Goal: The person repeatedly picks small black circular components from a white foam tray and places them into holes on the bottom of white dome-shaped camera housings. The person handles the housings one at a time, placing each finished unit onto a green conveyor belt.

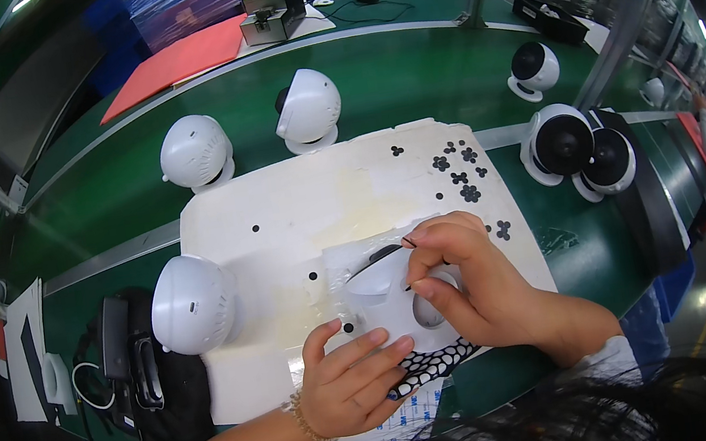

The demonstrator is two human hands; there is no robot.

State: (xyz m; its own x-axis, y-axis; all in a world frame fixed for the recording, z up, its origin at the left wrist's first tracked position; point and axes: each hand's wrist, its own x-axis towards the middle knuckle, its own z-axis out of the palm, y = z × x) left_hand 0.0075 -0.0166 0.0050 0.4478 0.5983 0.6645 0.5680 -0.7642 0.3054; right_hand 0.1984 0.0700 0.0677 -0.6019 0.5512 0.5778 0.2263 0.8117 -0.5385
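Observation:
A white rounded device (pixel 383 306) lies on its side on a small clear-wrapped pad, on the white board in front of me. My right hand (pixel 480 288) is over its right side, thumb and index finger pinched near a dark sliver too small to identify. With fingers spread, my left hand (pixel 348 379) rests at the device's near left side, its fingertips by the lower edge. Under the device and the left fingers lies a black sheet with white round holes (pixel 436 360). Printed backing paper (pixel 387 432) sticks out below. Small black round pads (pixel 313 276) dot the board.
Several other white rounded devices stand around: one on the board's left (pixel 193 304), more at the back (pixel 308 109) and right (pixel 560 142). Clusters of black pads (pixel 471 193) lie at the board's right. A black bag (pixel 173 381) sits left; a metal box (pixel 272 13) stands behind.

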